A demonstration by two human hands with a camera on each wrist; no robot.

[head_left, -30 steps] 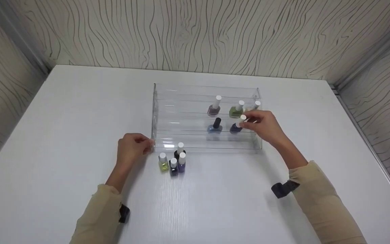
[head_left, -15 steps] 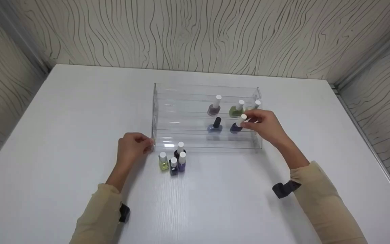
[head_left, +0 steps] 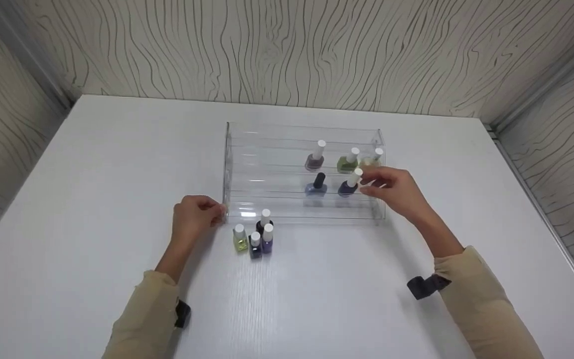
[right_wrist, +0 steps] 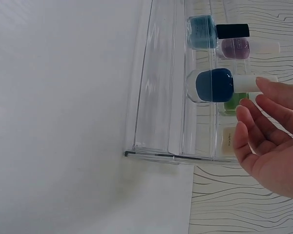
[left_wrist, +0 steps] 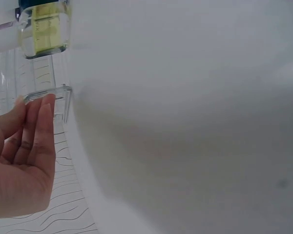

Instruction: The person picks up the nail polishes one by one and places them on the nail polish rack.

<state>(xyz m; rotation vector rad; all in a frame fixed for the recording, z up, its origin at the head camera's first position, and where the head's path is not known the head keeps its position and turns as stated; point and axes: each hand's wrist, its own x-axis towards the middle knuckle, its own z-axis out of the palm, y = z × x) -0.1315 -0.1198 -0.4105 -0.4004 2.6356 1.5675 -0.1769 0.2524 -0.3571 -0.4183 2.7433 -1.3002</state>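
Note:
A clear tiered display rack (head_left: 277, 204) stands on the white table. My left hand (head_left: 195, 217) pinches its left side edge between thumb and fingers, as the left wrist view also shows at the rack corner (left_wrist: 63, 92). A dark blue nail polish bottle (right_wrist: 215, 85) with a white cap stands on a lower tier. Beside that cap is my right hand (head_left: 391, 189), thumb and fingers parted; in the right wrist view the thumb (right_wrist: 278, 92) overlaps the cap's end. Left of it stands a light blue bottle (head_left: 316, 189) with a black cap.
On the tier behind stand a mauve bottle (head_left: 314, 162), a green bottle (head_left: 348, 164) and a pale bottle (head_left: 370, 160), partly hidden by the right hand. Before the rack's front left, several bottles cluster, including a yellow one (head_left: 240, 243) and a purple one (head_left: 267, 244).
My right hand has let go of the dark blue bottle's cap and drawn slightly right and toward me. The bottle stays on its tier. My left hand has not moved.

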